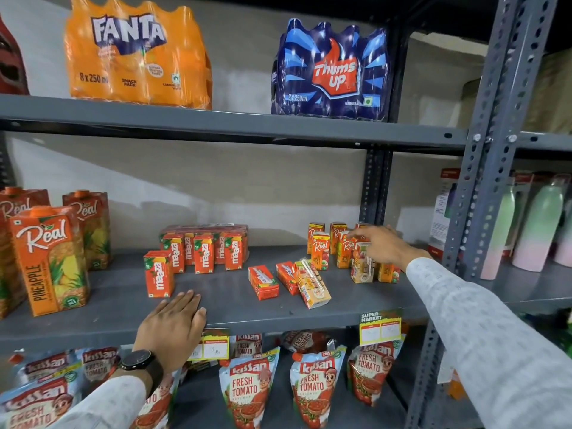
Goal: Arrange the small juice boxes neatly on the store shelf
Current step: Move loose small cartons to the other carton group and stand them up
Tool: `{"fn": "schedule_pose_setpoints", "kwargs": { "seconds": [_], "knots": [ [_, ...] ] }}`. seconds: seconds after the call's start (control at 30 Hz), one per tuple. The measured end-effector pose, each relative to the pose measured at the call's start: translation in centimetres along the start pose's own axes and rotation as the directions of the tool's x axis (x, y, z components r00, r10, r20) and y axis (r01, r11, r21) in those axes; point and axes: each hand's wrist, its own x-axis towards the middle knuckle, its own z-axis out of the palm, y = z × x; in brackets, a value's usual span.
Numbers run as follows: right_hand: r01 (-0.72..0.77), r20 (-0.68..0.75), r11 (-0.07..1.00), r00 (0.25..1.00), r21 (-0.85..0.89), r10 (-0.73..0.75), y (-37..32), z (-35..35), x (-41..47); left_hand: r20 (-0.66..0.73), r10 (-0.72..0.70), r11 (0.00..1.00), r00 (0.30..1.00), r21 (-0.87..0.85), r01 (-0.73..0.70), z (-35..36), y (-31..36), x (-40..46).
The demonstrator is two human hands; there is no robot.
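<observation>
Small Maaza juice boxes (202, 252) stand in a group at the middle of the grey shelf (229, 317), one (158, 274) apart in front. Three small boxes lie toppled on the shelf: a red one (263, 281), another red one (286, 277) and a pale orange one (312, 284). Small Real juice boxes (320, 250) stand at the right. My right hand (382, 246) reaches over them and rests on an upright box (360, 269), fingers spread. My left hand (173, 326) lies flat on the shelf's front edge, holding nothing.
Large Real pineapple cartons (51, 258) stand at the left. Fanta (136, 54) and Thums Up (331, 72) packs sit on the shelf above. Kissan tomato pouches (247, 388) hang below. A perforated steel upright (492, 156) borders the right, with bottles (538, 227) beyond.
</observation>
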Motion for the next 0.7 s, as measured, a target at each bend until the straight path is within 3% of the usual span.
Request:
{"fn": "schedule_pose_setpoints", "kwargs": {
  "seconds": [0.07, 0.13, 0.23, 0.33, 0.47, 0.63, 0.7],
  "knots": [
    [-0.038, -0.139, 0.997, 0.989, 0.067, 0.047, -0.2, -0.7, 0.2, 0.001, -0.003, 1.000, 1.000, -0.001, 0.003, 0.1, 0.0, 0.0],
    [-0.121, -0.223, 0.990, 0.970, -0.076, 0.101, -0.4, -1.3, 0.5, 0.005, -0.009, 1.000, 1.000, -0.001, 0.009, 0.2, -0.1, 0.0],
    [-0.251, -0.140, 0.918, 0.966, -0.307, 0.218, -0.7, -1.4, 1.1, 0.018, -0.010, 1.000, 1.000, 0.002, 0.010, 0.3, -0.1, 0.1],
    [-0.262, -0.135, 0.891, 0.964, -0.370, 0.227, -1.0, -0.9, 1.2, 0.027, -0.012, 1.000, 1.000, 0.002, 0.012, 0.2, -0.1, 0.0],
    [-0.273, -0.112, 0.900, 0.962, -0.341, 0.249, -1.3, -0.9, 1.2, 0.025, -0.013, 1.000, 1.000, -0.002, 0.013, 0.2, 0.0, 0.0],
    [-0.253, 0.060, 0.930, 0.959, -0.268, 0.278, -1.6, -2.4, 1.2, 0.020, -0.004, 1.000, 1.000, -0.004, 0.004, 0.0, 0.0, 0.0],
    [-0.276, -0.002, 0.934, 0.959, -0.226, 0.283, -1.7, -2.4, 1.0, 0.014, -0.001, 1.000, 1.000, -0.007, 0.001, -0.2, 0.2, -0.1]
  ]
}}
